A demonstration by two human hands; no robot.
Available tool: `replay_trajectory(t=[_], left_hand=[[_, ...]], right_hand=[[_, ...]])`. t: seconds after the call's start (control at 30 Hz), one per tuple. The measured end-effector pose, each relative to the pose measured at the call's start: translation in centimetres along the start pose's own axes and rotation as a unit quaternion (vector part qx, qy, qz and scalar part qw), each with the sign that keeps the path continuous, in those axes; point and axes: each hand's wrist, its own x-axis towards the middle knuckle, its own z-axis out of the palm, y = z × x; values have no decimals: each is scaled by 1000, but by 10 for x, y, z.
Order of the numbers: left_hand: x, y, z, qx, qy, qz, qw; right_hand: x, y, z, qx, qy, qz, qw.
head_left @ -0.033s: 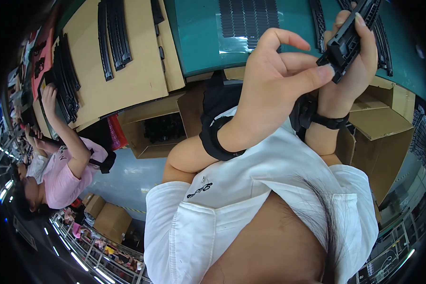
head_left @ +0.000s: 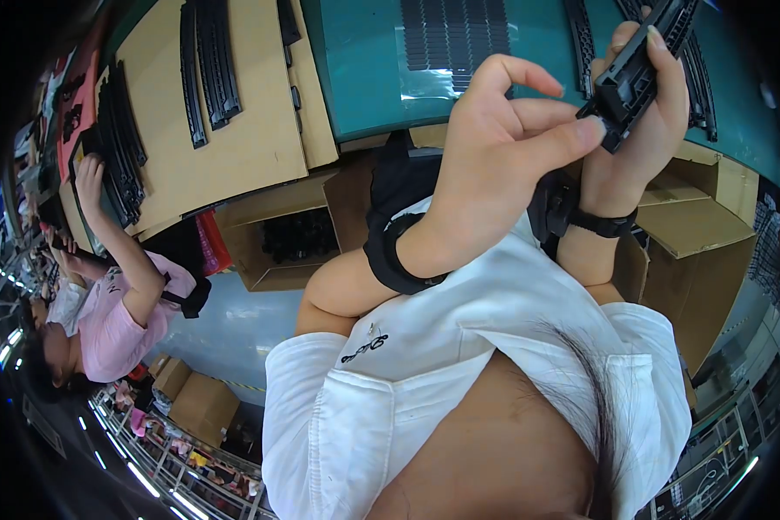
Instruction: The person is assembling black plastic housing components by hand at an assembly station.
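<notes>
Up at the right I hold a long black plastic part (head_left: 630,85) with ribs and a raised block near its lower end. My right hand (head_left: 659,121) wraps round it from the right, thumb along its upper edge. At the lower end, the thumb of my left hand (head_left: 503,165) presses the part beside the block. The index finger of that hand is bent and lifted off; its other fingertips are partly hidden behind the part. Further black plastic strips (head_left: 700,91) lie on the green table just beyond my right hand.
On the green table (head_left: 360,78) lies a sheet with rows of dark strips (head_left: 458,35). Cardboard at left carries long black strips (head_left: 215,65). Below are an open box of black parts (head_left: 296,236) and another carton (head_left: 698,234). A co-worker in pink (head_left: 130,312) handles strips.
My left hand has shifted very slightly to the left, its thumb still against the part's lower end. Otherwise the two moments look alike.
</notes>
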Motion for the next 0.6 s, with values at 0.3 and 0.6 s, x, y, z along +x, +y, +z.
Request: replay_trajectory(t=[0.3, 0.6], left_hand=[[14, 20, -22, -88, -21, -63, 994], [2, 80, -101, 95, 35, -10, 995]], right_hand=[[-13, 6, 20, -126, -105, 98, 982], [40, 11, 5, -441, -171, -171, 864]])
